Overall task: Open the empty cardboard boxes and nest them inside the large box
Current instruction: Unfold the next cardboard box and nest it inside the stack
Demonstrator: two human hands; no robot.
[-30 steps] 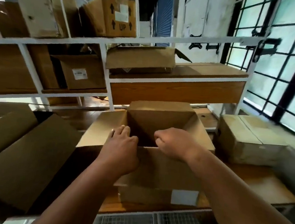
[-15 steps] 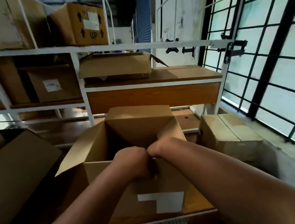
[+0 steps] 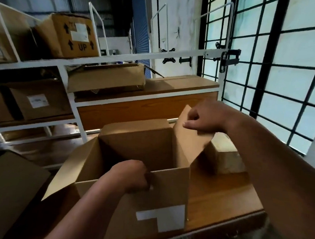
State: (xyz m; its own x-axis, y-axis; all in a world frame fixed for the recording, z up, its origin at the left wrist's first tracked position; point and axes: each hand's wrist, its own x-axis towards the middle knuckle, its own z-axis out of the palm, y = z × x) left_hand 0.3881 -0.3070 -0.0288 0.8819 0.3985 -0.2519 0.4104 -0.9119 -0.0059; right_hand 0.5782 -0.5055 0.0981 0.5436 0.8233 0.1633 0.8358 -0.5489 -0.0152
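Open cardboard box [image 3: 128,198] sits on a wooden shelf board [image 3: 222,198], top open, interior seen empty as far as visible; white label [image 3: 162,218] on its near wall. Left hand [image 3: 131,175] is at the box's near top edge, fingers curled over the rim, gripping the near wall; fingertips go inside the box and are hidden. Right hand [image 3: 203,119] is above the box's right side, fingers curled, pinching the upper edge of the right flap [image 3: 187,138], which stands raised and tilted; thumb lies along the flap's face. Left flap [image 3: 73,167] splays outward and down from the box; far flap [image 3: 135,127] stands up behind the opening. Just right of the box, partly behind the raised flap, a closed pale carton [image 3: 223,156]. Left of the box, a large brown box [image 3: 6,186] in shadow. Behind the box, a white rack [image 3: 120,57] carries more cartons, one marked UP [image 3: 69,35]; a flat opened carton [image 3: 107,77] lies on the level below. Barred window [image 3: 288,73] to the right of the box.
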